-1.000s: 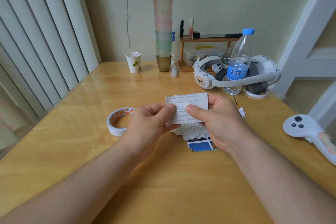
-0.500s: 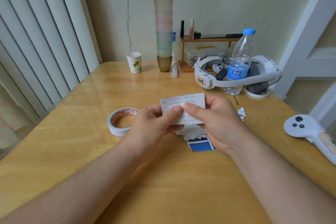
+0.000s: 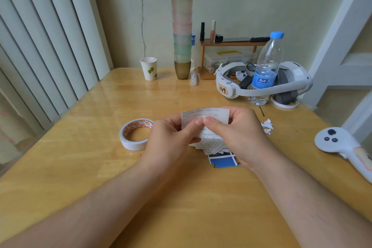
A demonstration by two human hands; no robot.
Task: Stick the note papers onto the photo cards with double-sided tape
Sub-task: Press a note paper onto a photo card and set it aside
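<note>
A white note paper (image 3: 209,116) with printed lines is held upright above the table's middle. My left hand (image 3: 171,139) pinches its left part and my right hand (image 3: 237,137) pinches its right part, the two thumbs nearly touching at its centre. Under my hands lies a small pile of more note papers (image 3: 212,145) on top of blue photo cards (image 3: 223,160), partly hidden by my right hand. The roll of double-sided tape (image 3: 135,134) lies flat just left of my left hand.
Small white paper scraps (image 3: 267,126) lie right of my hands. A white controller (image 3: 342,145) sits at the right edge. At the back stand a water bottle (image 3: 265,68), a white headset (image 3: 261,84), a paper cup (image 3: 149,68), stacked cups (image 3: 182,30) and a small wooden shelf (image 3: 229,43).
Both hands have shifted the note paper slightly left and my thumbs have come closer together at its centre. The tape roll and the pile have not moved.
</note>
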